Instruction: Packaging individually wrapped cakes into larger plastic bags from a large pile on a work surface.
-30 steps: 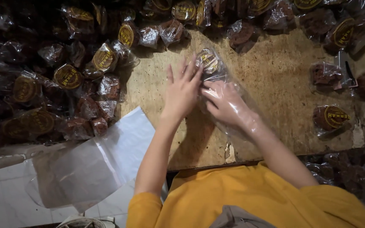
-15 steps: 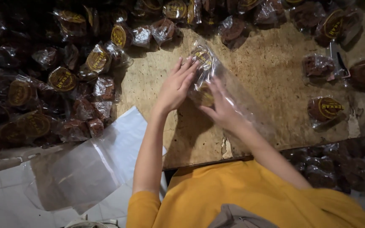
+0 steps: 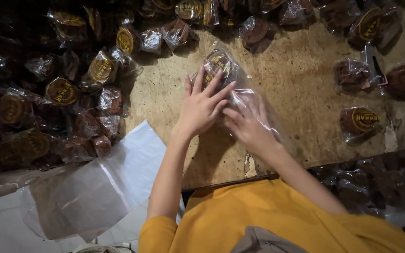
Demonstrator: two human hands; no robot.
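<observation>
Here the worn wooden bench fills most of the view, its bare brown top scuffed and chipped at the near edge. Over its left side spreads a big heap of wrapped brown cakes, each in a clear packet with a round gold label, and a row of the same packets runs along the far edge. Off the bench's near left corner hangs a large sheet of clear plastic above pale floor tiles. The person's yellow shirt takes up the bottom middle. To the right lie a few loose packets, one with its gold label facing up, well apart from the hands. In the middle of the bench lies a clear plastic bag with one labelled brown cake in its far end. The left hand lies flat with fingers spread, fingertips resting on the cake through the plastic. The right hand, just beside it and touching it at the fingers, sits inside or under the bag's open near end, fingers loosely extended, holding nothing in a pinch.
</observation>
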